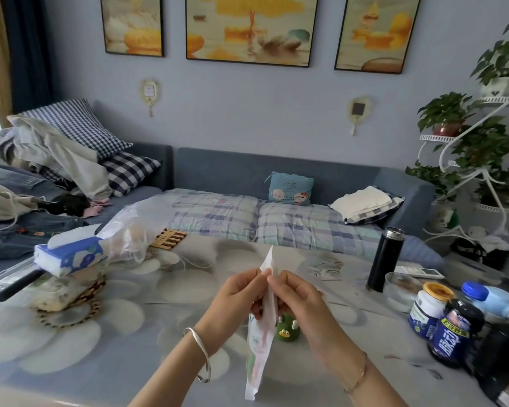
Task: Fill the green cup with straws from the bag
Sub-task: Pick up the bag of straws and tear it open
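Straw bag, upright at lower centre of frame, upper part pinched by fingers of left hand and right hand; green cup just behind it on desk.

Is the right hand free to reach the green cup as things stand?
Probably not yet: the right hand pinches the bag; the green cup stands close below it, partly behind the bag.

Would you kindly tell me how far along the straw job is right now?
Done: the bag is picked up. In hand: the left hand and right hand pinch it near its top, apparently to open it. Left: no straw is out yet, and the green cup, partly hidden behind the bag, shows none.
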Demonstrator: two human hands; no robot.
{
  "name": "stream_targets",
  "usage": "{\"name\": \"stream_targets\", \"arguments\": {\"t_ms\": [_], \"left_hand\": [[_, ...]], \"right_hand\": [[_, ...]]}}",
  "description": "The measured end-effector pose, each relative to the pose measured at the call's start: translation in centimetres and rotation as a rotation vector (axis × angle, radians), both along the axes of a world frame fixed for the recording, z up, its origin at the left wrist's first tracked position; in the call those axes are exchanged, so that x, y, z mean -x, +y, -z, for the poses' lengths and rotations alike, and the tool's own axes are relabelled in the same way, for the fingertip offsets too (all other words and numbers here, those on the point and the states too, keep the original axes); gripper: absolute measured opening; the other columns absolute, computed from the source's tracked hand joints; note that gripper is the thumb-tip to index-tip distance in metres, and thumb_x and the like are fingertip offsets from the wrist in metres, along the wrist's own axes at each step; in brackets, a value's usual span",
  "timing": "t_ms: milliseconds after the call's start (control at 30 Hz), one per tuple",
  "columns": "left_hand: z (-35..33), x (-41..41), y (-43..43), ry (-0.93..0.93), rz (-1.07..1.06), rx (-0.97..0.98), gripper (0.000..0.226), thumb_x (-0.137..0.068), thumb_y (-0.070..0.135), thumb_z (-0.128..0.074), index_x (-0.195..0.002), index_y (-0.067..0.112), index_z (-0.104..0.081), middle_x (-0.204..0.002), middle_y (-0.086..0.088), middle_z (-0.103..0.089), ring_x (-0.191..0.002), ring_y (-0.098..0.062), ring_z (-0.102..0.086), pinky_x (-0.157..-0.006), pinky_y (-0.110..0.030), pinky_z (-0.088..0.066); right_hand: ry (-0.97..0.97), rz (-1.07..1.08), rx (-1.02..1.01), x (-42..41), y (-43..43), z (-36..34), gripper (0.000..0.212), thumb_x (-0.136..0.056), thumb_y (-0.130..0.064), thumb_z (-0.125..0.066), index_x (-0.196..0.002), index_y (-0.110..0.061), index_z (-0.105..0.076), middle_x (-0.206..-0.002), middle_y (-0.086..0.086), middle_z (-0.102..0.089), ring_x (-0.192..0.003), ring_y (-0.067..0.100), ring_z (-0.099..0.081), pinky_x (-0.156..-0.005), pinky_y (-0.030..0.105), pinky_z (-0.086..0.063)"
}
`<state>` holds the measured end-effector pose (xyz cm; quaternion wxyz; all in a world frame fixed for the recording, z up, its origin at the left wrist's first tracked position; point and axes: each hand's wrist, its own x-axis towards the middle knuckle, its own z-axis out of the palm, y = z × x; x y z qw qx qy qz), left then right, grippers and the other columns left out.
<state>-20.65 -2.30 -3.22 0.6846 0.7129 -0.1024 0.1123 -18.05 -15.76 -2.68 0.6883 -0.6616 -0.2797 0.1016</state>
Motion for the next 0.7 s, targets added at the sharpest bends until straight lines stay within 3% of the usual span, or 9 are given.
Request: {"name": "stream_targets", "arguments": {"t_ms": [133,267,400,533,700], "left_hand": [[0.2,0.1,0.3,-0.012,-0.009,-0.009,0.032,-0.09,0.035,-0.046,-0.076,0.008,-0.057,-0.069,-0.016,-0.054,-0.063,-0.025,-0.05,-0.054,-0.022,-0.04],[0.4,0.2,0.4,-0.024,-0.04,-0.03,0.034,-0.095,0.032,-0.047,-0.078,0.003,-0.055,-0.066,-0.015,-0.054,-0.062,-0.025,-0.049,-0.052,-0.023,-0.041],[0.2,0.3,0.6,-0.022,-0.076,-0.062,0.04,-0.096,0.029,-0.047,-0.082,-0.007,-0.056,-0.061,-0.005,-0.056,-0.055,-0.016,-0.05,-0.051,-0.022,-0.04],[-0.1,0.4,1.1,-0.005,-0.073,-0.099,0.03,-0.098,0.022,-0.044,-0.077,0.003,-0.054,-0.061,-0.007,-0.052,-0.051,-0.014,-0.047,-0.046,-0.021,-0.036],[0.1,0.0,1.4,-0.037,-0.141,-0.13,0.04,-0.091,0.033,-0.046,-0.074,-0.003,-0.047,-0.067,-0.014,-0.048,-0.062,-0.024,-0.047,-0.059,-0.034,-0.038]], "right_hand": [[0.035,-0.008,-0.013,0.1,0.1,0.3,0.026,-0.092,-0.024,-0.051,-0.077,-0.003,-0.053,-0.071,0.013,-0.058,-0.058,0.008,-0.053,-0.056,0.014,-0.043],[0.044,-0.018,0.003,0.0,0.5,0.8,0.029,-0.095,-0.026,-0.049,-0.081,-0.003,-0.061,-0.077,0.01,-0.065,-0.074,0.016,-0.06,-0.071,0.024,-0.049],[0.063,-0.051,-0.028,0.4,1.0,0.7,0.026,-0.095,-0.024,-0.049,-0.085,-0.006,-0.065,-0.078,0.007,-0.067,-0.073,0.012,-0.062,-0.068,0.018,-0.048],[0.096,-0.043,-0.084,0.8,1.4,0.9,0.025,-0.095,-0.019,-0.048,-0.075,-0.01,-0.06,-0.064,-0.002,-0.063,-0.062,0.008,-0.059,-0.06,0.015,-0.046],[0.02,0.019,-0.039,0.5,2.0,0.7,0.025,-0.095,-0.019,-0.049,-0.076,-0.007,-0.061,-0.064,0.001,-0.056,-0.062,0.009,-0.05,-0.059,0.017,-0.042]]}}
